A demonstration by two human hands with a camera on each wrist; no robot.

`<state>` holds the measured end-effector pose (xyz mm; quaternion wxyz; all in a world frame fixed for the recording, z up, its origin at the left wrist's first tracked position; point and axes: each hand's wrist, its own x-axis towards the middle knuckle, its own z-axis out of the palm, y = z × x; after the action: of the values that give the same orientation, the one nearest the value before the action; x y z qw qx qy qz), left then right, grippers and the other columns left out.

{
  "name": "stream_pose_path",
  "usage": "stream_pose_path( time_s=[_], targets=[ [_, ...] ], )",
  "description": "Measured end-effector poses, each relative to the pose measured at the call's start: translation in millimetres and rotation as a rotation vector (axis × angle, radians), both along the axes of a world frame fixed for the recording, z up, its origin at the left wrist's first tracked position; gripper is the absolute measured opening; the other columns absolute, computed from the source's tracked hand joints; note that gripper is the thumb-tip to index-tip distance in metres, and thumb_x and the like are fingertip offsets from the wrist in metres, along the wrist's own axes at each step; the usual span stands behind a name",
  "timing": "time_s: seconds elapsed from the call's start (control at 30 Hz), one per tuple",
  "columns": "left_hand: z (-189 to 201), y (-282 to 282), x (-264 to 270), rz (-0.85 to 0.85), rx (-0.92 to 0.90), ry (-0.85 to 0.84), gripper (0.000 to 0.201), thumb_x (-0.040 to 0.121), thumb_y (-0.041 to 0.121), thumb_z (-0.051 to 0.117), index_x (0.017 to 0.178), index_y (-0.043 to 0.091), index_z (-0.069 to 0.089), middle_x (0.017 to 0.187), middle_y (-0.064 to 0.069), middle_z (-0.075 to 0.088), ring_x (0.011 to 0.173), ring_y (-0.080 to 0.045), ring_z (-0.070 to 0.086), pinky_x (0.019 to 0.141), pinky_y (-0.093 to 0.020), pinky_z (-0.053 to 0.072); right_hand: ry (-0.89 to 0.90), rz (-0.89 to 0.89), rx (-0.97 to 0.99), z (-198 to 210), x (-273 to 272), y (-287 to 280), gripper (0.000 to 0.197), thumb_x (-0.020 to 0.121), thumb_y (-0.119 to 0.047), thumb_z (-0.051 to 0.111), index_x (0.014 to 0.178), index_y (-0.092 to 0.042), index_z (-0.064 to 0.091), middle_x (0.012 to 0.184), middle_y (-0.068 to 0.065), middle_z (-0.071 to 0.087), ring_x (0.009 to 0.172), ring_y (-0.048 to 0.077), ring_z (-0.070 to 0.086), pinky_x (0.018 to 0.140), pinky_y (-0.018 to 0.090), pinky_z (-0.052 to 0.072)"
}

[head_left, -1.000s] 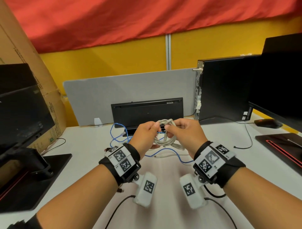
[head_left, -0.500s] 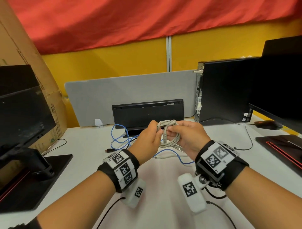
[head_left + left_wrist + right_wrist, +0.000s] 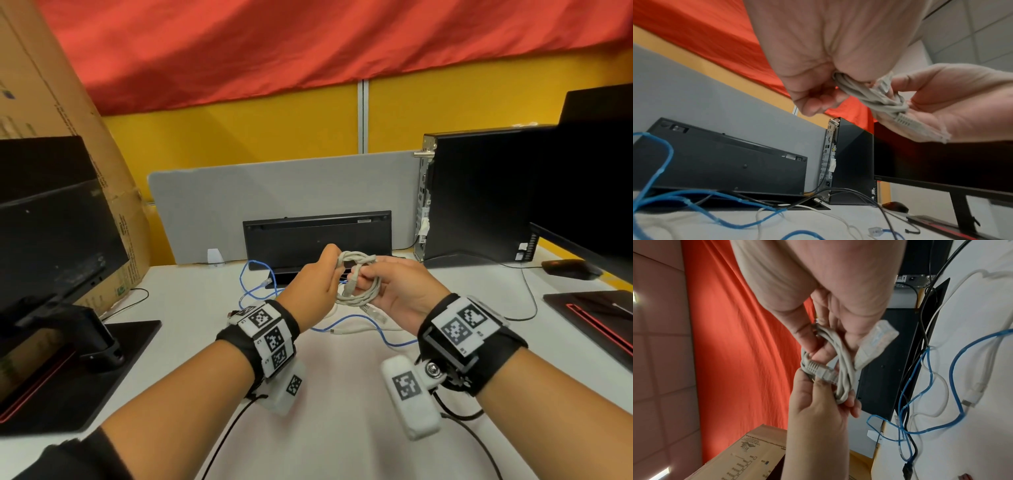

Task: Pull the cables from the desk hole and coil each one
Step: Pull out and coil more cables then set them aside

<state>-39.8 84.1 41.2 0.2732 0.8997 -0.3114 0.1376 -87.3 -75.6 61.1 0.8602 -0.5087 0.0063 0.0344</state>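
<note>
A grey network cable (image 3: 359,294) wound into a small coil hangs above the desk between both hands. My left hand (image 3: 317,284) pinches the coil (image 3: 869,94) at its left side. My right hand (image 3: 394,291) holds the coil (image 3: 840,369) from the right, fingers curled under it; one grey plug (image 3: 822,369) lies across the loops, the other plug (image 3: 875,344) sticks out below. A blue cable (image 3: 260,284) and a white cable (image 3: 349,330) lie loose on the white desk (image 3: 191,308), with black cables running into the dark desk hole (image 3: 809,206).
A black keyboard (image 3: 317,240) leans on a grey divider (image 3: 274,198) behind the hole. A black PC tower (image 3: 479,195) and a monitor (image 3: 599,178) stand at right, another monitor (image 3: 51,222) and a cardboard box (image 3: 68,120) at left. A mouse (image 3: 570,269) lies far right.
The coil has been turned and lifted slightly; my right hand has rolled palm-up under it, and the left hand has shifted its pinch on the coil's left side.
</note>
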Motion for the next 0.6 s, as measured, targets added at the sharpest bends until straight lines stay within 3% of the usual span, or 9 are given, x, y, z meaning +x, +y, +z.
stream_pose_path(
  time_s=[0.07, 0.2, 0.3, 0.37, 0.47, 0.53, 0.6],
  targets=[
    [-0.4, -2.0, 3.4, 0.029, 0.053, -0.047, 0.004, 0.102, 0.015, 0.038, 0.103, 0.016, 0.035, 0.073, -0.015, 0.058, 0.055, -0.017, 0.045, 0.051, -0.037, 0.045, -0.001, -0.004, 0.024, 0.6, 2.0, -0.4, 0.018, 0.089, 0.01, 0.052, 0.102, 0.009, 0.064, 0.083, 0.019, 0.069, 0.071, 0.022, 0.068, 0.086, 0.037, 0.057],
    [3.2, -2.3, 9.3, 0.053, 0.129, -0.114, 0.023, 0.097, 0.009, 0.048, 0.104, 0.023, 0.031, 0.073, -0.003, 0.055, 0.056, -0.009, 0.048, 0.049, -0.02, 0.041, -0.024, 0.051, 0.094, 3.1, 1.8, -2.3, 0.029, 0.086, 0.011, 0.052, 0.112, 0.006, 0.062, 0.084, 0.017, 0.068, 0.068, 0.02, 0.066, 0.09, 0.038, 0.053],
    [5.8, -0.9, 7.2, 0.029, 0.107, -0.046, 0.028, 0.095, 0.013, 0.051, 0.1, 0.028, 0.028, 0.073, 0.0, 0.056, 0.058, -0.014, 0.053, 0.051, -0.024, 0.046, -0.039, 0.136, 0.168, 5.9, -0.2, -1.6, 0.04, 0.079, 0.008, 0.058, 0.119, 0.004, 0.054, 0.07, 0.012, 0.061, 0.05, 0.015, 0.053, 0.096, 0.046, 0.045],
    [7.0, -1.9, 5.4, 0.019, 0.066, 0.007, 0.025, 0.095, 0.015, 0.05, 0.1, 0.027, 0.029, 0.075, 0.0, 0.059, 0.061, -0.016, 0.058, 0.055, -0.028, 0.051, -0.057, 0.123, 0.117, 8.5, 1.0, -1.1, 0.033, 0.088, 0.004, 0.054, 0.121, 0.003, 0.052, 0.062, 0.007, 0.054, 0.047, 0.014, 0.048, 0.088, 0.044, 0.048],
    [12.4, -1.7, 3.7, 0.008, -0.037, 0.05, 0.003, 0.101, 0.022, 0.04, 0.101, 0.022, 0.038, 0.076, -0.007, 0.06, 0.063, -0.024, 0.056, 0.06, -0.04, 0.051, -0.083, -0.018, -0.171, 8.2, 3.9, -2.1, 0.025, 0.089, -0.009, 0.059, 0.113, -0.001, 0.062, 0.058, 0.004, 0.053, 0.064, 0.022, 0.057, 0.078, 0.044, 0.053],
    [16.7, -1.0, 3.8, -0.004, -0.089, 0.053, 0.008, 0.103, 0.027, 0.037, 0.101, 0.02, 0.042, 0.075, -0.01, 0.058, 0.061, -0.021, 0.05, 0.06, -0.043, 0.049, -0.109, -0.13, -0.404, 5.4, 4.5, -2.7, 0.017, 0.084, -0.015, 0.068, 0.097, -0.004, 0.069, 0.06, 0.002, 0.058, 0.073, 0.022, 0.06, 0.081, 0.045, 0.055],
    [18.5, -2.3, 1.9, -0.022, -0.107, 0.056, 0.013, 0.103, 0.029, 0.037, 0.101, 0.019, 0.044, 0.075, -0.011, 0.057, 0.061, -0.018, 0.047, 0.059, -0.043, 0.048, -0.134, -0.137, -0.451, 1.5, 4.2, -1.7, 0.011, 0.084, -0.014, 0.072, 0.088, -0.004, 0.072, 0.065, 0.003, 0.063, 0.071, 0.021, 0.062, 0.076, 0.039, 0.058]
  ],
)
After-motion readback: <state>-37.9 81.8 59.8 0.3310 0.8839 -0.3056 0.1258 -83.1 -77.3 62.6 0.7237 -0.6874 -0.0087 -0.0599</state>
